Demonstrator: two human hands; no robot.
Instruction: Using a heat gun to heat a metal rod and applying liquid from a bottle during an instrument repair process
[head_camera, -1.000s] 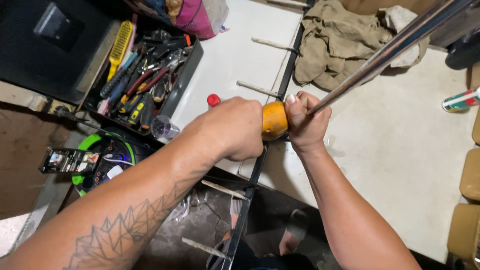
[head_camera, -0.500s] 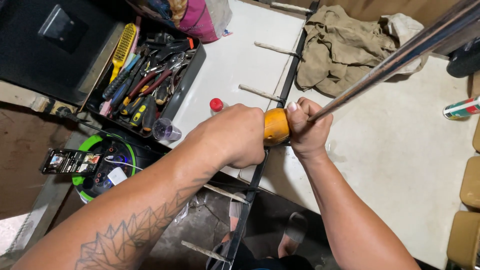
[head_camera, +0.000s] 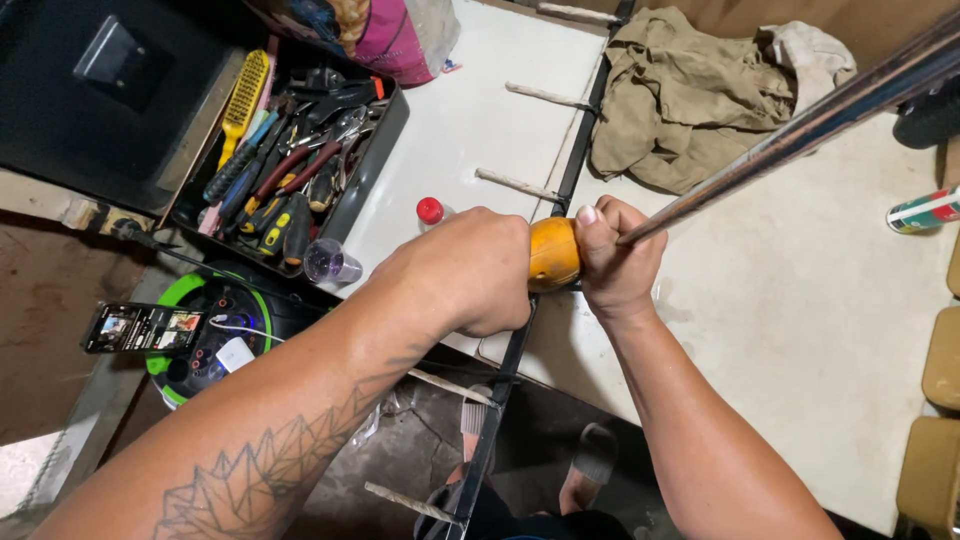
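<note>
My left hand (head_camera: 468, 268) is closed around an orange handle (head_camera: 553, 253), covering most of it. My right hand (head_camera: 613, 258) grips the same piece just past the orange part, where a long shiny metal rod (head_camera: 800, 125) begins. The rod slants up and away to the upper right corner of the view. Both hands are held together above a dark metal bar (head_camera: 510, 360) that runs between two pale panels.
A black tray of hand tools (head_camera: 290, 165) lies at upper left, with a red-capped bottle (head_camera: 430, 212) and a clear purple cap (head_camera: 325, 262) beside it. A green cable reel (head_camera: 205, 330) sits lower left. A crumpled tan cloth (head_camera: 690, 95) lies at the top.
Both hands with the orange handle have stayed together; the view has shifted slightly, and the rod keeps its slant.
</note>
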